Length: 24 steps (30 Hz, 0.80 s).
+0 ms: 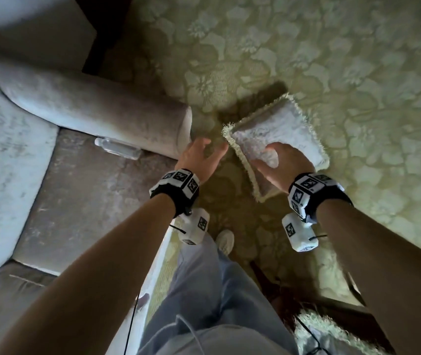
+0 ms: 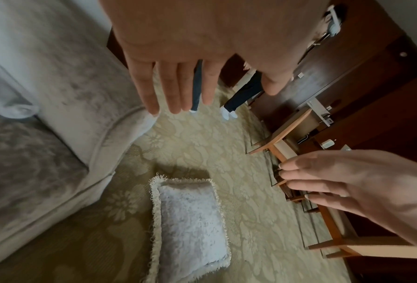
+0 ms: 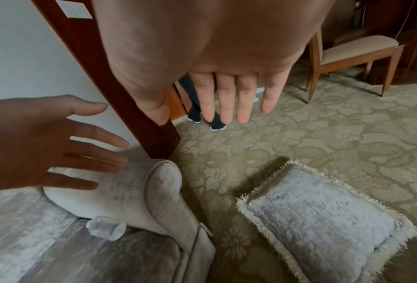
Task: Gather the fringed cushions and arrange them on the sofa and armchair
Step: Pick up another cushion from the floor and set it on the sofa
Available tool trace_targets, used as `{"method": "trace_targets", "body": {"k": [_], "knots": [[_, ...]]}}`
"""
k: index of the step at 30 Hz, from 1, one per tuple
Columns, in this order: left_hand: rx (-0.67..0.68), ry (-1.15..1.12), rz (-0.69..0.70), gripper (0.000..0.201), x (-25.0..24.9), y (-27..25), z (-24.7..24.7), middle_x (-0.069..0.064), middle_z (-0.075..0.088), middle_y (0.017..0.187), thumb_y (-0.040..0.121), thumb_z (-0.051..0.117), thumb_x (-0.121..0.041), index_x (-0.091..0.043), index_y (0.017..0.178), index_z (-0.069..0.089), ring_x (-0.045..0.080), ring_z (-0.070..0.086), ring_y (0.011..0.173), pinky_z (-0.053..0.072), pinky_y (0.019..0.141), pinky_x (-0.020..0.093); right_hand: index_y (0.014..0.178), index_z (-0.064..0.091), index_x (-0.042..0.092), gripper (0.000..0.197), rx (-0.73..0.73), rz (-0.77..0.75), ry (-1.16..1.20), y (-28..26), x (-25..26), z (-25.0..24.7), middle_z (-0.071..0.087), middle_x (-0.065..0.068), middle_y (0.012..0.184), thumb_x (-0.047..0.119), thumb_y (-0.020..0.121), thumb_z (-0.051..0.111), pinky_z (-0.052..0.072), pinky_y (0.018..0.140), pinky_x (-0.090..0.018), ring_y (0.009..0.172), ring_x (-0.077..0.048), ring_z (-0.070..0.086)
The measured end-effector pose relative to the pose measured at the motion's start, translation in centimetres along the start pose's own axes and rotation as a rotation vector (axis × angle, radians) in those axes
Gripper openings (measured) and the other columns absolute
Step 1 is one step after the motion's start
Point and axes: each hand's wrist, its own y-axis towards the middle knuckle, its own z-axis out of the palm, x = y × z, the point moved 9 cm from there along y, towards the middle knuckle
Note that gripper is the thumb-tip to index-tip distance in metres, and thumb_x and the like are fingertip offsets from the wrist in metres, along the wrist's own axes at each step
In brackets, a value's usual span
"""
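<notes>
A pale grey cushion (image 1: 276,134) with a cream fringe lies flat on the patterned carpet, just right of the sofa's armrest (image 1: 96,111). My left hand (image 1: 204,152) hovers with spread fingers between the armrest's end and the cushion's near corner. Over the cushion's near half is my right hand (image 1: 278,160), also spread. The wrist views show the cushion (image 2: 190,226) (image 3: 323,220) well below both hands, with the left fingers (image 2: 176,90) and the right fingers (image 3: 231,99) straight and holding nothing. A second fringed cushion (image 1: 327,331) shows partly at the bottom right, by my leg.
A clear plastic bottle (image 1: 117,147) lies on the sofa seat (image 1: 81,188) against the armrest. A dark wooden door frame (image 3: 105,86) stands behind the armrest. A wooden chair (image 3: 353,49) stands at the carpet's far side. Another person's legs (image 3: 202,114) stand further off.
</notes>
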Motion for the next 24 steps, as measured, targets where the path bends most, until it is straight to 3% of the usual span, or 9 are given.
{"method": "trace_targets", "body": {"k": [5, 11, 16, 19, 24], "knots": [[0.016, -0.073, -0.067, 0.087, -3.7, 7.8, 4.0, 0.005, 0.055, 0.143, 0.079, 0.047, -0.083, -0.024, 0.143, 0.048, 0.027, 0.055, 0.129, 0.044, 0.109, 0.049, 0.143, 0.045, 0.021, 0.063, 0.005, 0.05, -0.008, 7.4, -5.4, -2.1, 0.051, -0.004, 0.143, 0.057, 0.092, 0.054, 0.043, 0.103, -0.043, 0.129, -0.026, 0.05], [0.068, -0.131, -0.107, 0.083, -6.6, 19.0, 9.4, 0.007, 0.051, 0.148, 0.086, 0.051, -0.079, -0.023, 0.147, 0.044, 0.027, 0.053, 0.131, 0.044, 0.109, 0.048, 0.146, 0.041, 0.021, 0.07, 0.009, 0.155, 0.019, 17.1, -12.9, -3.2, 0.046, -0.003, 0.148, 0.06, 0.089, 0.057, 0.042, 0.105, -0.045, 0.132, -0.027, 0.047], [0.062, -0.235, -0.195, 0.074, -7.5, 26.0, 13.9, 0.004, 0.054, 0.143, 0.091, 0.053, -0.072, -0.021, 0.145, 0.045, 0.019, 0.054, 0.117, 0.04, 0.09, 0.035, 0.148, 0.038, 0.02, 0.074, -0.021, 0.248, 0.066, 23.2, -19.0, -3.0, 0.042, -0.004, 0.152, 0.059, 0.088, 0.058, 0.038, 0.11, -0.048, 0.138, -0.027, 0.041], [0.067, -0.248, -0.25, 0.075, -7.5, 29.4, 17.4, 0.003, 0.053, 0.141, 0.09, 0.053, -0.072, -0.022, 0.145, 0.044, 0.018, 0.053, 0.112, 0.038, 0.086, 0.034, 0.149, 0.036, 0.019, 0.076, -0.024, 0.281, 0.099, 26.1, -23.0, -1.5, 0.04, -0.005, 0.153, 0.057, 0.088, 0.06, 0.036, 0.112, -0.049, 0.139, -0.028, 0.039], [0.056, -0.228, -0.291, 0.106, -6.8, 32.0, 24.5, 0.01, 0.055, 0.139, 0.061, 0.045, -0.094, -0.023, 0.139, 0.047, 0.03, 0.059, 0.12, 0.05, 0.1, 0.05, 0.152, 0.03, 0.022, 0.085, 0.027, 0.311, 0.102, 29.6, -29.8, 2.2, 0.037, -0.003, 0.155, 0.063, 0.084, 0.06, 0.036, 0.11, -0.051, 0.141, -0.028, 0.037]]}}
